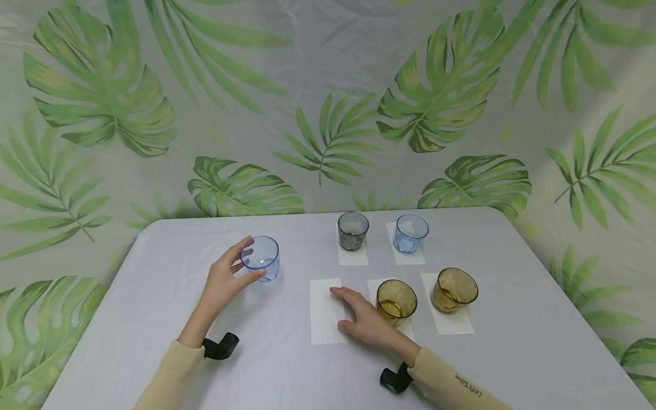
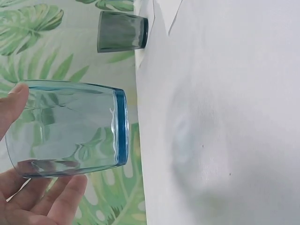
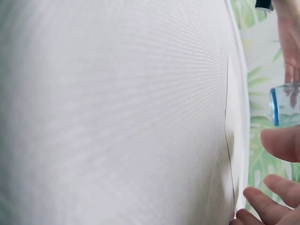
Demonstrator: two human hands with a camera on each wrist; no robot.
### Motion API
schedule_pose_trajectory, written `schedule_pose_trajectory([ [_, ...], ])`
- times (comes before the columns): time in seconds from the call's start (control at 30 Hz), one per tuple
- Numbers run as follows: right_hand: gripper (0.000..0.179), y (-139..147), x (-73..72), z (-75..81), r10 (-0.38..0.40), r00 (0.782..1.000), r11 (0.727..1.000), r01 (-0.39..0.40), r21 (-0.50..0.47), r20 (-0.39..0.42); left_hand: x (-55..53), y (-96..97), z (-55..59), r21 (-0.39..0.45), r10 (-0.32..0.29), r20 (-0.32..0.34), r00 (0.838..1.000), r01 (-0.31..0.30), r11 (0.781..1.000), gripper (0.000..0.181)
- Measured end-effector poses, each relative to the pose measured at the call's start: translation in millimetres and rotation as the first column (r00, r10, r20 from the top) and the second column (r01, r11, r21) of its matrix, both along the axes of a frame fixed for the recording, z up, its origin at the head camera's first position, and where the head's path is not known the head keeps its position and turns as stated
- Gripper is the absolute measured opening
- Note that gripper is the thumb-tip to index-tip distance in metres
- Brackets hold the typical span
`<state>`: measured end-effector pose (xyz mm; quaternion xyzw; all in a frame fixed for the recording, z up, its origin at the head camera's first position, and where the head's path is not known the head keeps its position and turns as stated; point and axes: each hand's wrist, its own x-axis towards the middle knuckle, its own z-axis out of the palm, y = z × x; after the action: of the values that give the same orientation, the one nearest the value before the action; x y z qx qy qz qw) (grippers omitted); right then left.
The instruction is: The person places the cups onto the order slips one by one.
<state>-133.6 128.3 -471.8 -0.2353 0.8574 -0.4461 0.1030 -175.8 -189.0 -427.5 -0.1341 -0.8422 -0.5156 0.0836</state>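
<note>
My left hand (image 1: 224,285) grips a clear blue glass (image 1: 267,262) near its rim, thumb on one side and fingers on the other. In the left wrist view the blue glass (image 2: 75,131) is held off the white tabletop, its thick base apart from the cloth. My right hand (image 1: 366,322) is held low with fingers spread, holding nothing, by a white paper rectangle (image 1: 325,319). Beside it stands an amber glass (image 1: 397,300), partly behind the hand. In the right wrist view, the fingers (image 3: 267,206) are parted near the paper's edge.
At the back, a grey glass (image 1: 352,232) and a second blue glass (image 1: 411,234) stand on white papers. Another amber glass (image 1: 455,291) stands on paper at the right. The white table (image 1: 154,273) meets a leaf-patterned backdrop (image 1: 328,74).
</note>
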Motion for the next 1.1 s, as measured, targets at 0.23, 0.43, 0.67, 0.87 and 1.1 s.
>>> schedule_pose_trajectory([
  [0.23, 0.063, -0.3, 0.5, -0.3, 0.011, 0.999, 0.999, -0.01, 0.034, -0.038, 7.9, 18.9, 3.9, 0.017, -0.065, -0.02, 0.998, 0.065, 0.998, 0.075],
  [0.43, 0.062, -0.9, 1.9, -1.7, 0.014, 0.998, 0.997, -0.01, 0.079, -0.055, 13.0, 34.1, 5.5, 0.024, -0.114, -0.021, 0.993, 0.114, 0.993, 0.076],
  [0.67, 0.063, -2.6, 1.7, -1.8, 0.014, 0.999, 0.993, -0.008, 0.118, -0.05, 18.2, 47.7, 6.3, 0.023, -0.144, -0.025, 0.989, 0.145, 0.989, 0.077],
  [0.87, 0.063, -3.4, 2.3, -1.9, 0.02, 0.999, 0.99, -0.013, 0.141, -0.051, 18.8, 56.8, 4.3, 0.041, -0.171, -0.024, 0.985, 0.172, 0.984, 0.075],
  [1.1, 0.061, -4.4, 2.0, -1.3, 0.026, 0.998, 0.987, -0.017, 0.162, -0.056, 21.0, 64.2, -0.1, 0.055, -0.194, -0.009, 0.981, 0.194, 0.979, 0.075],
])
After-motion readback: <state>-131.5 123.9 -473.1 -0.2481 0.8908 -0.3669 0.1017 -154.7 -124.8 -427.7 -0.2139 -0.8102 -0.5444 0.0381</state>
